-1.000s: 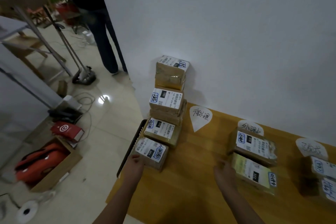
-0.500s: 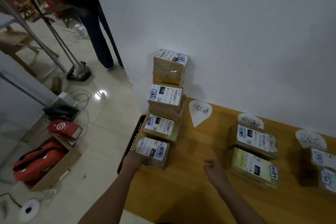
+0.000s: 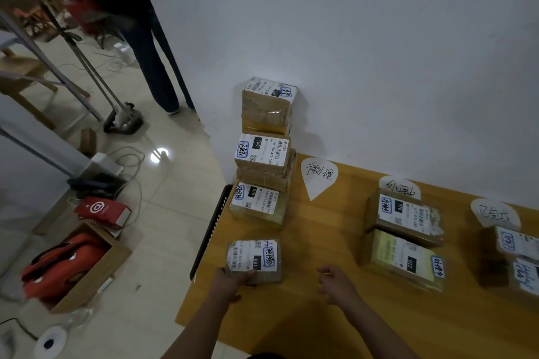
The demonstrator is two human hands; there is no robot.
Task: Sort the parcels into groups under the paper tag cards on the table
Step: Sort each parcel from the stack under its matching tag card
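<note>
Now parcel (image 3: pixel 254 259) against left hand (image 3: pixel 230 281).

Dim, bluish light leaves the wall (image 3: pixel 379 38) beyond the hands grey, a bright glare spot (image 3: pixel 159 154) shines on the floor tiles (image 3: pixel 175 213) far left of the left hand (image 3: pixel 230 283), parcels cast soft shadows, and wide-angle distortion bends and blurs the edges.

table (image 3: pixel 320 242) | wood | parcels (image 3: pixel 404 217), tag cards (image 3: pixel 318 176) on top

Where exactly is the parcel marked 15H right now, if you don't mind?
In the head view, the 15H parcel sits nearest on the table's left edge, with the left hand touching it.
</note>
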